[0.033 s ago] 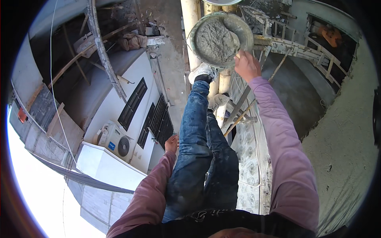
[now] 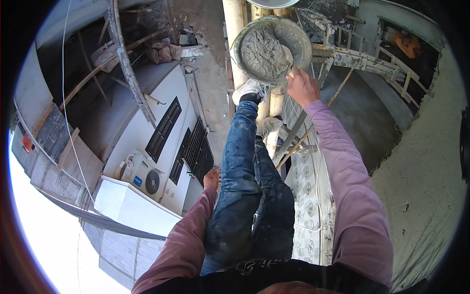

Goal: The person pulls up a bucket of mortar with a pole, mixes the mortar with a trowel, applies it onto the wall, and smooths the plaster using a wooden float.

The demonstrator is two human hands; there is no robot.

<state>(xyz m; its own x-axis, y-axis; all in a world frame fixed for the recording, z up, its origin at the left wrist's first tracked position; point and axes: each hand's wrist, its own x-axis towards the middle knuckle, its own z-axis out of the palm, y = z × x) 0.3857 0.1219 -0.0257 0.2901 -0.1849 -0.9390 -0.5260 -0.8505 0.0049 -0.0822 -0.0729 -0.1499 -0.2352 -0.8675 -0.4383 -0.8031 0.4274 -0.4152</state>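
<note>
A round bucket stands at the top centre, wet grey mortar heaped in its left part. My right hand is closed round the handle of a trowel at the bucket's near right rim. The trowel's blade is inside the bucket, against the mortar's right side. My left hand hangs beside my left leg, its fingers loosely bent and partly apart. Nothing shows in it.
My shoes rest on pale bamboo poles high above the ground. A rough plastered wall rises on the right. To the left, lower down, are an air conditioner unit and dark window grilles. A pale basin is beyond the bucket.
My right hand has shifted slightly left with the trowel, and the mortar beside the blade has changed shape a little. My left hand stays where it was.
</note>
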